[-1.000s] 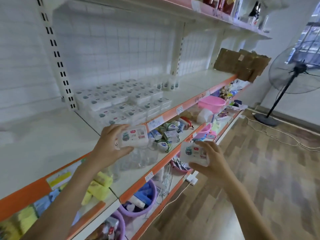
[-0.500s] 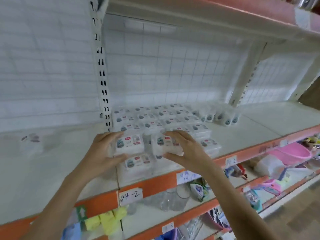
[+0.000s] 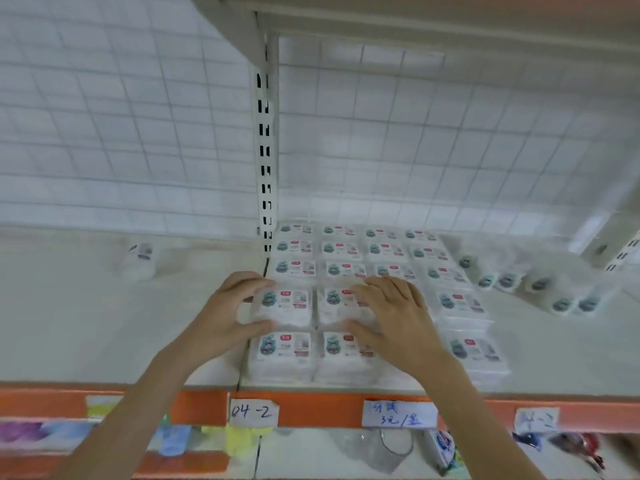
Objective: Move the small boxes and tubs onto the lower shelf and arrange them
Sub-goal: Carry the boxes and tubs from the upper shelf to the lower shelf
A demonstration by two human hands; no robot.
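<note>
Your left hand (image 3: 227,315) gripped a small clear box (image 3: 282,308) in the second row from the front edge, fingers curled over its far side at 12 o'clock and thumb against its near side at 6 o'clock. Your right hand (image 3: 391,315) lay over the neighbouring box (image 3: 337,304) at 3 o'clock of the first; fingers bent across its top, thumb hooked at its near edge, so it held that box as well. The two boxes sat side by side, touching or nearly so; the blur prevented a finer reading.

Both boxes belonged to a grid of like boxes (image 3: 349,249) on the white shelf (image 3: 86,323), stacked in layers. The grid began just beside the slotted upright (image 3: 265,150) and ran toward 12 o'clock as far as the wire mesh back. Two front boxes (image 3: 282,351) stood at 6 o'clock of your hands.

Small tubs (image 3: 507,280) clustered at 2 o'clock of the grid. One lone tub (image 3: 138,258) stood well apart at 10 o'clock.

The orange shelf lip carried a label (image 3: 254,412) reading "04-2" and a second handwritten label (image 3: 398,414) at 3 o'clock of it.
</note>
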